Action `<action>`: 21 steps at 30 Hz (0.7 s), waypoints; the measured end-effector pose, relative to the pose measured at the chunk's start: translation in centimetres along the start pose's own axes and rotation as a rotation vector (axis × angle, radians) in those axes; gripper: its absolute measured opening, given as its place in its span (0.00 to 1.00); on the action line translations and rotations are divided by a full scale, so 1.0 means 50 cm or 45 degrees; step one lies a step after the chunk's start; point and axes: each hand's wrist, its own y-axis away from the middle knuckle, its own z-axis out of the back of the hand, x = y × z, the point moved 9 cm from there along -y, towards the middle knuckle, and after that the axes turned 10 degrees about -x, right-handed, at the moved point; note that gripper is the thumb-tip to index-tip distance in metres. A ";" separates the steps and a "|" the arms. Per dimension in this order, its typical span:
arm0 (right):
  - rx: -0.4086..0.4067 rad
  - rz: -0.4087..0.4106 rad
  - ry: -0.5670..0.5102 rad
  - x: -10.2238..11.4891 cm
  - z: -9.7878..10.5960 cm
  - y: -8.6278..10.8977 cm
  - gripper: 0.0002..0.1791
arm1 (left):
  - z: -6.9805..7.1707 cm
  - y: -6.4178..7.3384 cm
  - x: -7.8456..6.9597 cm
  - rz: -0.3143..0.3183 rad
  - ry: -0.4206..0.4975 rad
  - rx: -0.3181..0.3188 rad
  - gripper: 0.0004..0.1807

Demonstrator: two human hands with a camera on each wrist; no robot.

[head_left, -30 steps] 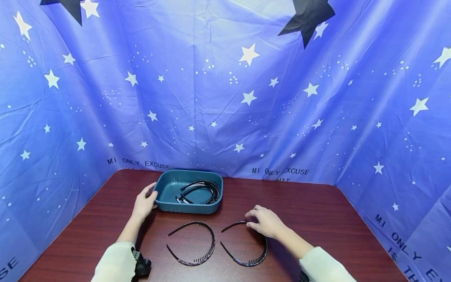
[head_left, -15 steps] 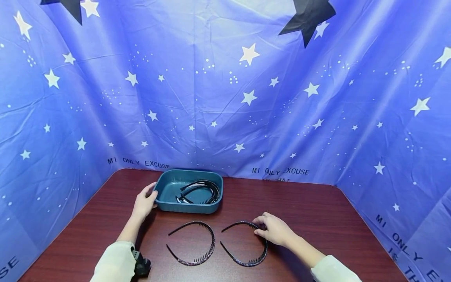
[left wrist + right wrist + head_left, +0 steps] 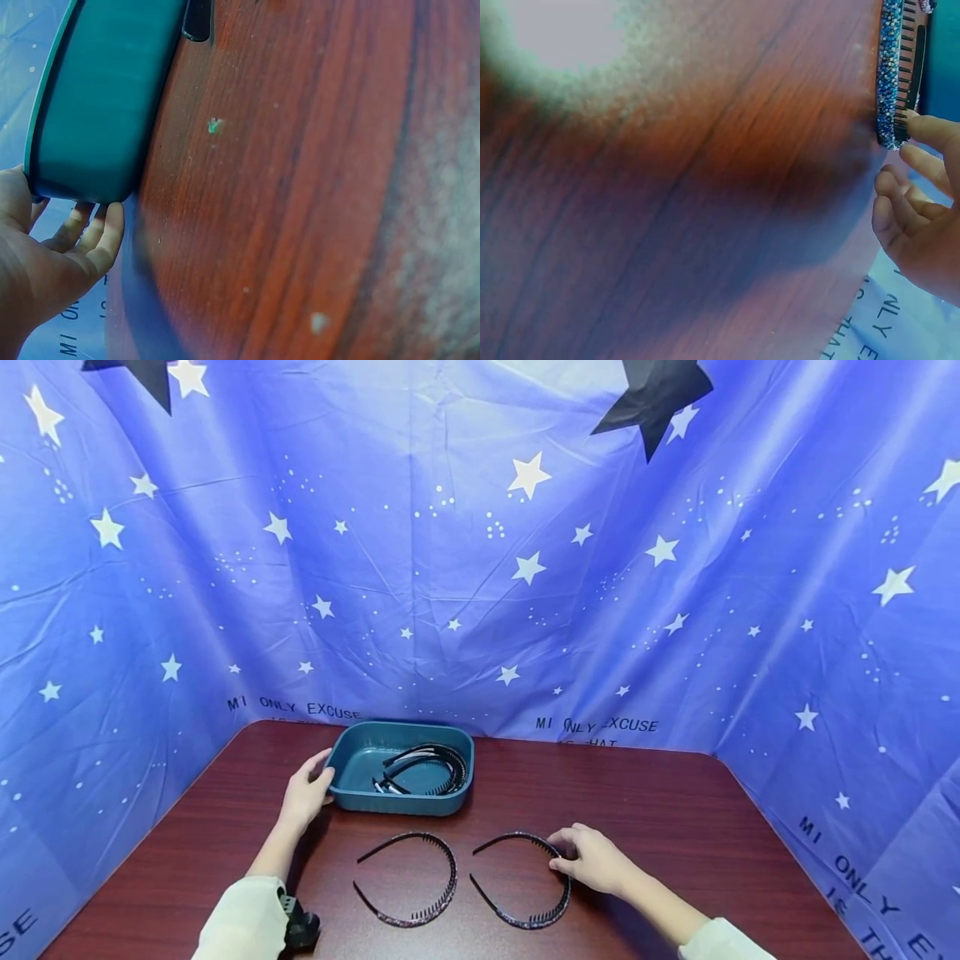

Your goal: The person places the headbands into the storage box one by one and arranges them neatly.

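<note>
On the table (image 3: 637, 810), a teal plastic box (image 3: 405, 803) holds several dark headbands (image 3: 450, 768). My left hand (image 3: 303, 793) grips its left end. In the left wrist view, the fingertips (image 3: 112, 217) press against the box's end wall, with the thumb near the rim. Two toothed headbands with glittery outer faces lie in front of the box: a left headband (image 3: 453, 881) and a right headband (image 3: 551, 917). My right hand (image 3: 592, 860) pinches the right headband at its upper right curve. Part of the band is hidden behind the fingers.
A starry blue cloth (image 3: 450, 568) hangs behind the table and along both sides. The box stands near the table's back edge. A black wrist device (image 3: 302, 927) sits at the left sleeve.
My right hand has moved right and toward the front, from above the right headband's upper arm to its outer curve. My left hand, the box and both headbands have stayed put.
</note>
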 end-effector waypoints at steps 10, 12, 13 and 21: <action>0.032 -0.035 -0.101 -0.004 -0.010 0.008 0.19 | 0.000 0.000 -0.001 -0.003 0.001 0.009 0.26; 0.029 -0.045 -0.110 -0.005 -0.011 0.009 0.18 | 0.000 0.000 -0.001 -0.005 0.000 0.008 0.26; 0.024 -0.057 -0.123 -0.004 -0.010 0.009 0.18 | 0.000 0.000 -0.001 -0.004 0.000 0.007 0.26; -0.019 -0.221 -0.211 -0.008 -0.004 0.016 0.16 | -0.001 -0.005 0.005 -0.008 0.006 -0.005 0.25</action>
